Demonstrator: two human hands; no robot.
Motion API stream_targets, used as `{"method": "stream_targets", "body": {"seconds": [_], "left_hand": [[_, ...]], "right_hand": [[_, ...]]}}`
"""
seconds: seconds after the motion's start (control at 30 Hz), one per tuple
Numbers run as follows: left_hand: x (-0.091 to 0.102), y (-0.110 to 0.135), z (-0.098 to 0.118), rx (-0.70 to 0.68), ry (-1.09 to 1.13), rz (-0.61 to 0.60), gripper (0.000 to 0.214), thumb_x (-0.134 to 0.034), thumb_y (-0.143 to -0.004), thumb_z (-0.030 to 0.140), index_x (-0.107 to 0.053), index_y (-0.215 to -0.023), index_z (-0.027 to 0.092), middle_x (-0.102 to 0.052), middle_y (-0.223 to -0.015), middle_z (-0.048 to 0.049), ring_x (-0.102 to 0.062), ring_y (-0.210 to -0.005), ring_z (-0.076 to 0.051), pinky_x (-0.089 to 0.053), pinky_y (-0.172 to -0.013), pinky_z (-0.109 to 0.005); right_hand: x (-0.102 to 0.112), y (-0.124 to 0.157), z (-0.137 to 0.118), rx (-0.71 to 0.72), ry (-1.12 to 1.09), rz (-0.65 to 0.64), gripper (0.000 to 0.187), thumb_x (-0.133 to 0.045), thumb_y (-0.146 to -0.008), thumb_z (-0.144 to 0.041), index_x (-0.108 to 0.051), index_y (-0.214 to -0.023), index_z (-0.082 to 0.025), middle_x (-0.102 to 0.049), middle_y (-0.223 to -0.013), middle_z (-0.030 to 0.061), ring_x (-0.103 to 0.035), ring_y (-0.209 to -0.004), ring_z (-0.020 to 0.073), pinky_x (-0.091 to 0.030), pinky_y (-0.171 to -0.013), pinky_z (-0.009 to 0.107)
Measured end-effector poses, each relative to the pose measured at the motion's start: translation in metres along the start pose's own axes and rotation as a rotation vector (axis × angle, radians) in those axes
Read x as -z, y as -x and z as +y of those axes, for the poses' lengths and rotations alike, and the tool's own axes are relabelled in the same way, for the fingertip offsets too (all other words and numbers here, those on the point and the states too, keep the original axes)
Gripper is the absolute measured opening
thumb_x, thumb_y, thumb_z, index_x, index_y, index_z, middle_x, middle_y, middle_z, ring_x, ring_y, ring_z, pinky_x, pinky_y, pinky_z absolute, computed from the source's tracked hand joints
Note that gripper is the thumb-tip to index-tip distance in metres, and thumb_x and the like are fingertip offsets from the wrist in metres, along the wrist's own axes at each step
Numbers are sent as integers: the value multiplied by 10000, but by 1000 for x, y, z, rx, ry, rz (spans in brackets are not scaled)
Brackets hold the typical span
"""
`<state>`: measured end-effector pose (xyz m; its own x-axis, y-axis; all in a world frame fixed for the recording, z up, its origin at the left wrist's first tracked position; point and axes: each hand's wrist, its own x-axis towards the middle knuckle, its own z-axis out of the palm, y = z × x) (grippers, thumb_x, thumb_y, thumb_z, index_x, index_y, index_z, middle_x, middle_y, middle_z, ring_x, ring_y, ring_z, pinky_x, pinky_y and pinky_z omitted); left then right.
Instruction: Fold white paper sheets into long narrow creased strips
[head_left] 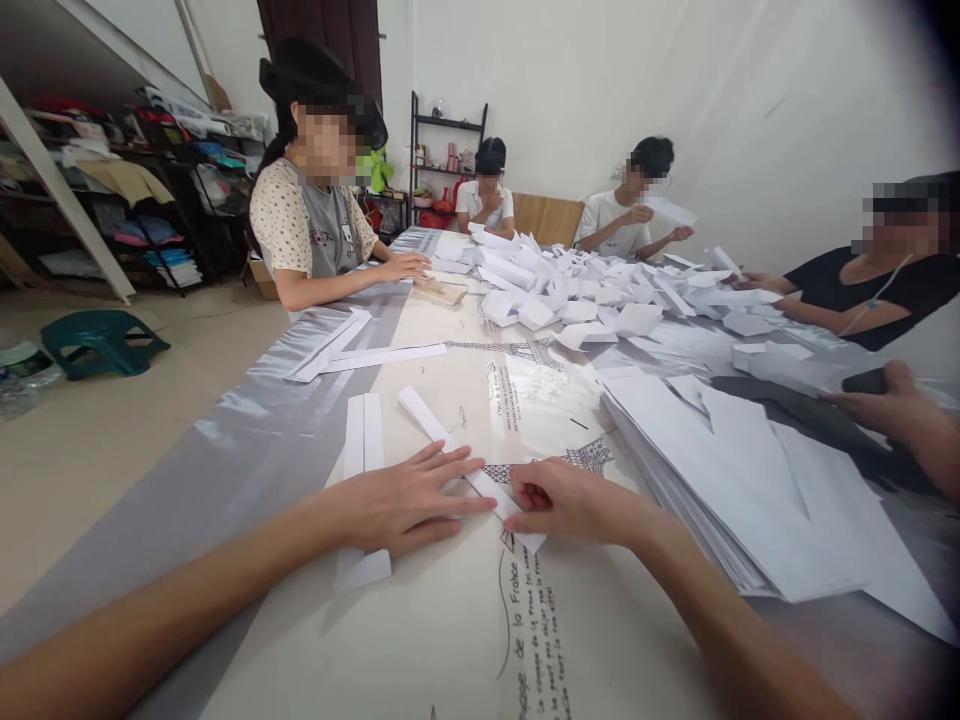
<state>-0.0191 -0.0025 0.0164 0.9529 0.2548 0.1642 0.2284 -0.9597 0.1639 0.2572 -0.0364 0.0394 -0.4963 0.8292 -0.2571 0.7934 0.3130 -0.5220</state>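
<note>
My left hand (409, 500) lies flat with fingers stretched out, pressing on a long folded white paper strip (439, 425) that runs diagonally across the table. My right hand (574, 503) has its fingers curled and pinches the near end of the same strip. A second folded strip (362, 430) lies under my left palm, running away from me. Both rest on a cream tablecloth (465, 640) printed with Eiffel towers and text.
A thick stack of white sheets (750, 490) lies to my right. A heap of folded papers (585, 290) fills the table's far middle. Several other people sit around it; one's hand (900, 410) holds a dark phone at right. A green stool (101, 340) stands left.
</note>
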Motion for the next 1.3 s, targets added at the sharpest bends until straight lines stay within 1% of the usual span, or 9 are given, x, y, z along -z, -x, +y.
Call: {"method": "stream_targets", "body": {"seconds": [0.13, 0.27, 0.4, 0.53, 0.7, 0.77, 0.87, 1.13, 1.3], "left_hand": [[1, -1, 2, 2, -21, -23, 450, -420, -1069, 344, -417, -1518, 339, -345, -1614, -83, -323, -1486, -322, -287, -1200, -548], [0, -2, 5, 20, -39, -50, 462, -408, -1071, 361, -387, -1532, 361, -360, -1598, -95, -310, -1490, -333, -265, -1200, -574], [-1, -2, 6, 17, -46, -39, 470, -402, -1071, 370, -367, -1539, 380, -365, -1588, -90, -317, -1486, -332, -255, -1203, -565], [-2, -1, 5, 28, -40, -44, 464, -383, -1076, 383, -365, -1540, 373, -360, -1589, -88, -304, -1491, -331, -247, -1207, -554], [-6, 0, 3, 7, 22, -10, 474, -417, -1064, 365, -368, -1536, 382, -309, -1627, -72, -294, -1495, -344, -223, -1215, -568], [-7, 0, 3, 7, 40, -3, 465, -427, -1060, 360, -390, -1524, 377, -282, -1641, -64, -285, -1499, -345, -215, -1217, -575], [-6, 1, 0, 23, 39, -49, 474, -418, -1063, 390, -380, -1534, 356, -215, -1665, -66, -236, -1516, -347, -182, -1227, -581], [2, 6, -11, 33, 107, -134, 615, -353, -1078, 462, -129, -1622, 282, -179, -1667, -19, -144, -1545, -233, -71, -1277, -432], [4, 11, -25, 76, 118, -87, 633, -352, -1081, 445, -79, -1625, 271, -204, -1657, -20, -199, -1532, -219, -106, -1273, -388]], "right_hand": [[3, 1, 0, 2, -36, -101, 443, -650, -872, -412, -376, -600, -195, -403, -558, -68, -290, -512, 83, -223, -486, 255], [10, 5, 0, -49, -100, -224, 414, -636, -877, -415, -536, -550, -180, -556, -540, -34, -367, -482, 79, -284, -488, 249], [16, 11, 3, -88, -149, -299, 303, -684, -842, -402, -703, -642, -176, -622, -544, -14, -414, -477, 82, -300, -481, 237], [19, 14, 4, -28, -184, -281, 284, -726, -826, -380, -703, -636, -170, -603, -509, -25, -433, -452, 73, -324, -474, 223], [7, 7, -10, 124, -434, -133, 341, -622, -935, -416, -688, -720, -159, -632, -562, -11, -561, -466, 78, -436, -497, 202], [-3, 0, -16, 158, -515, -235, 272, -632, -927, -371, -687, -760, -163, -690, -656, 12, -646, -546, 107, -501, -534, 213], [-14, -9, -17, 130, -562, -308, 229, -622, -921, -298, -674, -742, -165, -693, -663, 9, -669, -556, 117, -533, -549, 226], [-12, -10, -11, 89, -608, -364, 224, -618, -926, -324, -674, -766, -177, -695, -674, -5, -671, -567, 112, -544, -591, 238], [-11, -10, -12, 88, -633, -359, 243, -624, -924, -362, -677, -770, -181, -700, -679, -2, -664, -560, 115, -540, -585, 244]]}}
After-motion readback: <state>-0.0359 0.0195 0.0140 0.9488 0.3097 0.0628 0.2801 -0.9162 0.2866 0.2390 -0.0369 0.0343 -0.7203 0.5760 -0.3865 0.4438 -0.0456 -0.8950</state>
